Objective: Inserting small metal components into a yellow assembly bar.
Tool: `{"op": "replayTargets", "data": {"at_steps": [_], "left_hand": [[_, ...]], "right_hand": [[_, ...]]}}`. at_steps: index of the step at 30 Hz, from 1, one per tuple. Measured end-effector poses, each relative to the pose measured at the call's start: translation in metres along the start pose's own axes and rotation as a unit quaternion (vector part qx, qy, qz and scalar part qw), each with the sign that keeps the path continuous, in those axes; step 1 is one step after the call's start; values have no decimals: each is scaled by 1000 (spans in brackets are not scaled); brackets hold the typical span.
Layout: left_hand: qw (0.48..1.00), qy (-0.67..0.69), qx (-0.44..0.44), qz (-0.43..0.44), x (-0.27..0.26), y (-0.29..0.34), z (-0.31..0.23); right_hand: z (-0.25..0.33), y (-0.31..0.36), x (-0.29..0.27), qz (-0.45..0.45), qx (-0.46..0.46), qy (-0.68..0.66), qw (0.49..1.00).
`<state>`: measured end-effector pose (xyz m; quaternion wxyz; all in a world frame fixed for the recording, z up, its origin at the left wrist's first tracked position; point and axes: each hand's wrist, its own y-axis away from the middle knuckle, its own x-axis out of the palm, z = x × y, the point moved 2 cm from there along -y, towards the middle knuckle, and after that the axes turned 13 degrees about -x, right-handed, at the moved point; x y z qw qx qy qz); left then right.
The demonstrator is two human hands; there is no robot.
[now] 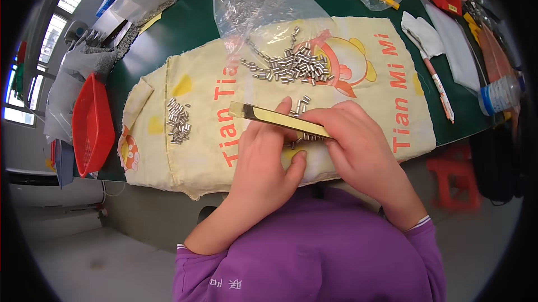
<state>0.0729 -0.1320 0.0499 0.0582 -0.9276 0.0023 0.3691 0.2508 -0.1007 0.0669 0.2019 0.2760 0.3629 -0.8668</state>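
Observation:
My right hand (356,134) grips the right end of a narrow flat strip (286,119) with a pale yellow face, dark edges and a clear, tape-like left end. The strip crosses over my left hand (263,156), whose fingers lie partly hidden beneath it. The left thumb stands apart, and no held thing shows in that hand. Small shiny metal cylinders (303,103) lie just beyond the strip, and several more show between my hands. A larger heap of the same cylinders (302,66) lies farther off. To the left is a smaller heap (179,122).
A yellow printed cloth (202,89) covers part of the green table (193,19). An open clear bag (263,7) of cylinders lies at the back. Left stands a red basket (92,125); right are a pen (440,91), white cloth (421,35) and bottle (499,96).

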Motion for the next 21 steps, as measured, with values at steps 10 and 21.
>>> {"op": "replayTargets", "data": {"at_steps": [10, 21], "left_hand": [[999, 28, -2, 19, -4, 5, 8], [999, 24, -25, 20, 3, 2, 11]], "right_hand": [[2, 2, -1, 11, -6, 11, 1000], [2, 0, 0, 38, -6, -21, 999]]}}
